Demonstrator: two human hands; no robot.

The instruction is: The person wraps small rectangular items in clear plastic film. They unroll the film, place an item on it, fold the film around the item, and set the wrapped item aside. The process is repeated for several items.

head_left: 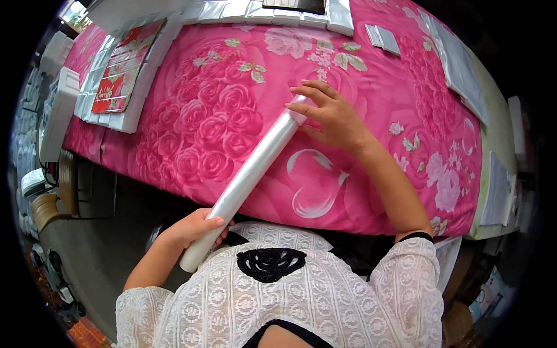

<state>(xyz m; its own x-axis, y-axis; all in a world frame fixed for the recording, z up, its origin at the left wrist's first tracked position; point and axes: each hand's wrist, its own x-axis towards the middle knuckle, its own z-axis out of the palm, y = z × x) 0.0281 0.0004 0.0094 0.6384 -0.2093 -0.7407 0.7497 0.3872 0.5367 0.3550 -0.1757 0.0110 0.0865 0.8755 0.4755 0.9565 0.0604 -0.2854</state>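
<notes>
A long roll of clear plastic film (250,168) lies slantwise over the table's near edge, its lower end close to my body. My left hand (200,227) is closed around that lower end, thumb on top. At the upper end is my right hand (331,116), its fingers spread and curved over the tip of the roll. One finger touches the film there; the thumb side is partly hidden beneath the hand.
A pink rose-patterned cloth (191,127) covers the table. Stacks of flat clear packets (125,119) line the left and far sides, with a red printed sheet (125,72) on the left ones. A small packet pile (383,39) and long plastic sheets (458,69) lie right. A wooden chair (55,203) stands left.
</notes>
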